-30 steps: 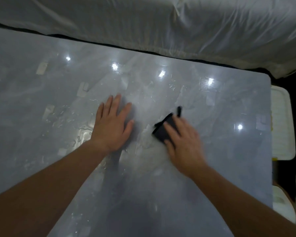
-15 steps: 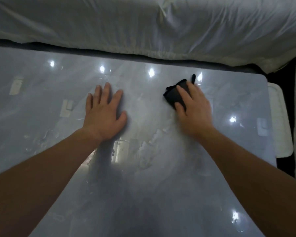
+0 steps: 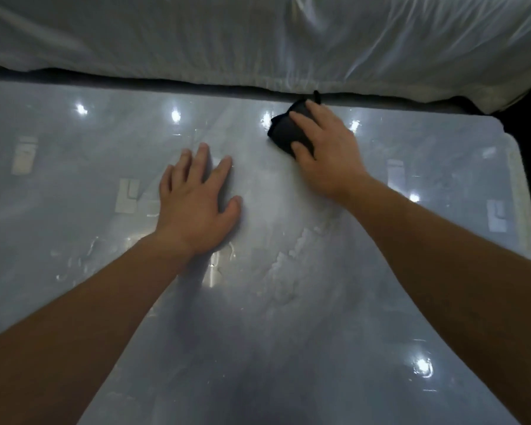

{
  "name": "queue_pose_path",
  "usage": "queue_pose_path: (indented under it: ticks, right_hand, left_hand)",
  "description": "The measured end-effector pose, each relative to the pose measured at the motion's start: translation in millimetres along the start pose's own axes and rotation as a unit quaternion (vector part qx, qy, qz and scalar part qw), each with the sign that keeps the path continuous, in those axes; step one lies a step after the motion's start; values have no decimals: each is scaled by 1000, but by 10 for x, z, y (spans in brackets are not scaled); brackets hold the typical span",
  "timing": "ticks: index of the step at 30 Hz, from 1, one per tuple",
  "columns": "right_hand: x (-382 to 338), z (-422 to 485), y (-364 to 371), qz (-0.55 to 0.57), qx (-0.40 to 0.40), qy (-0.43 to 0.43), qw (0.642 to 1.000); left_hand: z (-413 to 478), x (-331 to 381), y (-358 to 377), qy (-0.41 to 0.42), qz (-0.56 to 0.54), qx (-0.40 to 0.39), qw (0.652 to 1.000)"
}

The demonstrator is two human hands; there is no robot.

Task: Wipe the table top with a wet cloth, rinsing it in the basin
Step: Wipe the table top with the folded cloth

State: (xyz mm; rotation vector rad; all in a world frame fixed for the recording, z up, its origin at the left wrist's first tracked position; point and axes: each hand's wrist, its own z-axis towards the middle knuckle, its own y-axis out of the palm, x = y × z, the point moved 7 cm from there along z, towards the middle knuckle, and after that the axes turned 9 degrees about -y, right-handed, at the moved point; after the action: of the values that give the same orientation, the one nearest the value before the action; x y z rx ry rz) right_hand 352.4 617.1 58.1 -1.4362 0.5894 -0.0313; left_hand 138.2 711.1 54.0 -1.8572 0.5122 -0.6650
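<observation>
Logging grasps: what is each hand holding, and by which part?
Nothing is gripped. The right hand presses the dark cloth against the table top, fingers laid across its upper face; the left hand rests flat on the table top.

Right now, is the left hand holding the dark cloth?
No, the left hand lies flat on the table top; the right hand presses the dark cloth.

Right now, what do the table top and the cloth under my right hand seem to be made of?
Table top: probably polished marble or marble-look stone; cloudy grey veining, mirror-sharp light spots. Cloth: soft dark fabric, matte, bunching under the right hand; fibre type unclear.
</observation>
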Motion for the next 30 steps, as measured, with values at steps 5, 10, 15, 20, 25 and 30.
queue_pose_path:
  ticks: [5, 10, 15, 20, 25, 30]
  right_hand:
    - [-583, 186, 218, -19, -10, -15, 1000]
    - [-1350, -791, 449, 8, -66, -193, 979]
    - [-1135, -881, 394, 6, -70, -203, 977]
    - [-820, -389, 321, 1, 5, 62, 998]
    - [-1565, -1258, 518, 3, -56, -96, 994]
    - [-1199, -1656, 410, 26, -26, -28, 999]
  left_hand:
    - [-112, -309, -155, 48, -84, 47, 994]
    - [-501, -707, -165, 7, -28, 79, 996]
    - [-740, -808, -67, 24, -10, 46, 999]
    - [-757, -839, -25, 22, -7, 43, 999]
    - [-785, -858, 13, 35, -9, 19, 999]
    - [-1045, -889, 37, 42, -28, 17, 999]
